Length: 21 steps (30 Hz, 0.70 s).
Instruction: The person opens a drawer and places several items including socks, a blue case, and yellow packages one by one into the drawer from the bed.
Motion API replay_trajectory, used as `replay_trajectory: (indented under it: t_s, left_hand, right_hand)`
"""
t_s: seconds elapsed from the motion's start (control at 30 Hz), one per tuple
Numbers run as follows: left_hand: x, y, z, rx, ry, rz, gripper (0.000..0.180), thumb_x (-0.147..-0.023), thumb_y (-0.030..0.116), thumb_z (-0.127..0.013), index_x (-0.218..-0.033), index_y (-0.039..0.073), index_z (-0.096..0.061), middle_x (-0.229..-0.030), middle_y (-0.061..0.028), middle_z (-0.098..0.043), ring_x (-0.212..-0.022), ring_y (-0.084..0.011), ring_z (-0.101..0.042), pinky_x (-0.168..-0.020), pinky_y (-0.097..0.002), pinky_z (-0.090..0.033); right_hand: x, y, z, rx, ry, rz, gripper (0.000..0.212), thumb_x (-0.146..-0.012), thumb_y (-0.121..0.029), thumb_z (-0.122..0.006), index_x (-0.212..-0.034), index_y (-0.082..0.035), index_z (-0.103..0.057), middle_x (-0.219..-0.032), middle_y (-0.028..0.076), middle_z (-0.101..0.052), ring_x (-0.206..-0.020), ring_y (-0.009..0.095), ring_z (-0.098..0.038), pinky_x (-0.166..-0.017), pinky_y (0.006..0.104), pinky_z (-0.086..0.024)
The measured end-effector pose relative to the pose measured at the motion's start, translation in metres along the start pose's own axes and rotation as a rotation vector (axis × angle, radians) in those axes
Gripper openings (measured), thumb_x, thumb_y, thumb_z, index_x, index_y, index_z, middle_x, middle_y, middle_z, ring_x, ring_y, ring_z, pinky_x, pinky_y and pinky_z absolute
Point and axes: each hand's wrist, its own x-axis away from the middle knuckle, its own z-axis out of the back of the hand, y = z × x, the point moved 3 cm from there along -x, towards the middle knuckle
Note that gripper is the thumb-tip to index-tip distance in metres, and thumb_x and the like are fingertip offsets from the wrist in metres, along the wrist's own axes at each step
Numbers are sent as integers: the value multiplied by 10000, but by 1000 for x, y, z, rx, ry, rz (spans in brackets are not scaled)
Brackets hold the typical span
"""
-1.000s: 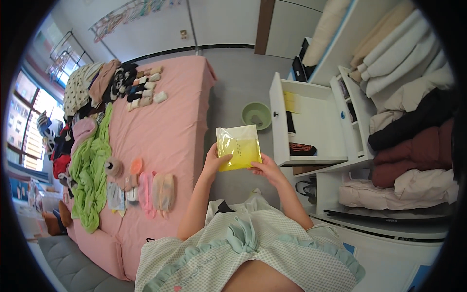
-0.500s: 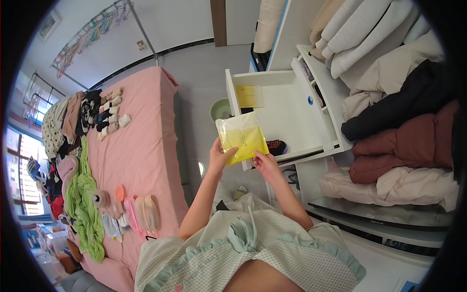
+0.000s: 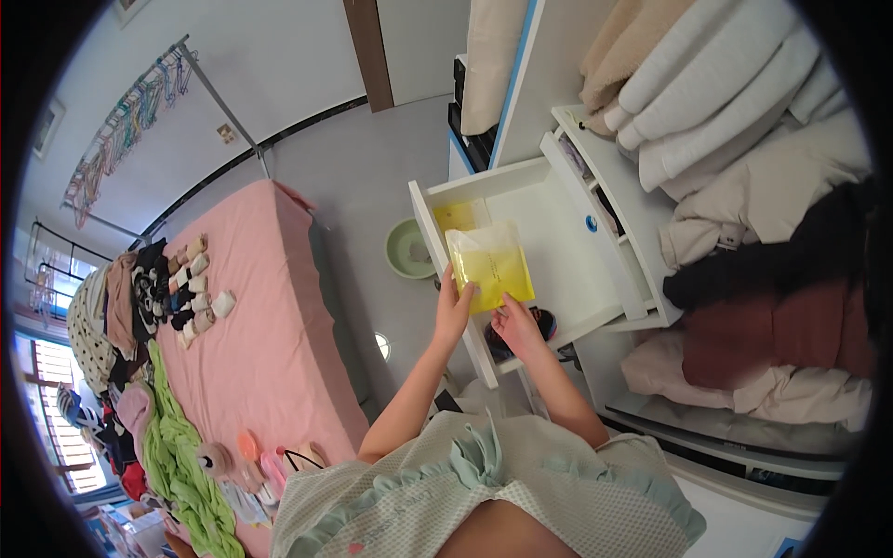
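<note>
A flat yellow packet (image 3: 495, 265) with a pale, see-through top band is held up by both my hands over a pulled-out white drawer (image 3: 572, 265). My left hand (image 3: 455, 302) grips its lower left side, thumb on the front. At its lower right edge, my right hand (image 3: 517, 327) pinches it between thumb and fingers. Behind it, a second yellow packet (image 3: 458, 216) lies in the drawer's far left corner. A dark item with reddish marks (image 3: 545, 322) sits in the near end, partly hidden by my right hand.
Left stands a bed with a pink sheet (image 3: 265, 279), bearing rolled socks (image 3: 193, 290), a green cloth (image 3: 177, 456) and clothes. A green basin (image 3: 409, 249) is on the floor between bed and drawer. Hanging and folded clothes (image 3: 772, 316) fill the wardrobe at right.
The packet and both hands have moved right, from over the drawer's left edge to over its inside. My view has shifted, and more of the green basin shows.
</note>
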Motion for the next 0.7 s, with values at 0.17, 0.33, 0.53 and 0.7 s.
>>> replay_trajectory:
  t_s: [0.17,0.33,0.53,0.7]
  left_hand:
    - [-40,-4,-10,-43,-120,106,525,-863,49,-400,-1325,2,-155,-1277,-156,-350,-1108,-207,-425,-915,-289,-344]
    - [-65,-22,-27,-280,-142,73,573,-848,87,-433,-1325,1,-128,-1284,-196,-326,-1080,-253,-455,-865,-315,-394]
    - [-95,-59,-53,-684,-73,-89,615,-797,130,-498,-1297,-30,-179,-1217,-252,-370,-1078,-373,-432,-880,-379,-381]
    - [-129,-90,-70,-1079,-85,-24,659,-763,220,-534,-1295,-7,-219,-1233,-239,-370,-1115,-339,-413,-903,-400,-354]
  right_hand:
    - [-35,-18,18,-8,44,36,201,-852,-188,-523,-1032,-123,-463,-910,-1,-509,-745,94,-488,-651,229,-404]
    - [-62,-40,30,-30,97,48,165,-859,-189,-508,-1000,-113,-469,-842,-10,-491,-687,80,-467,-619,220,-400]
    - [-110,-65,63,-3,125,-10,135,-846,-178,-529,-958,-114,-486,-756,-21,-478,-635,75,-457,-582,217,-401]
    - [-155,-76,92,2,135,-16,141,-839,-175,-539,-947,-113,-473,-750,-24,-459,-632,69,-457,-554,215,-397]
